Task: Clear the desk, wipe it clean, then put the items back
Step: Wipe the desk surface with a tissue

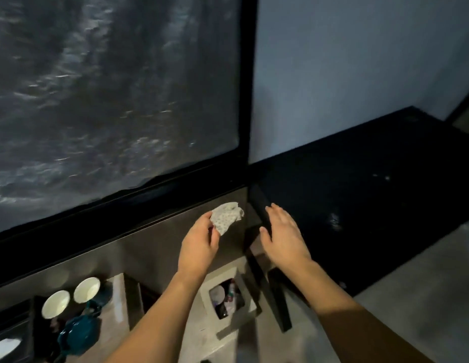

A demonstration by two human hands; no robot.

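Observation:
My left hand [199, 244] pinches a crumpled white patterned wipe [227, 216] and holds it in the air in front of the grey wall under the window. My right hand [283, 237] hovers beside it with straight fingers and holds nothing, over the left end of the black desk top [359, 184]. The desk top is bare, with a few shiny wet spots. Two white cups [71, 296] and a teal teapot [80, 334] stand on a dark tray at the lower left, on the floor side.
A grey square bin [228, 301] with rubbish in it stands below my hands. A black desk leg [270, 292] runs down beside it. A large dark window [110, 87] fills the left; a pale wall [359, 61] rises behind the desk. Grey floor lies at right.

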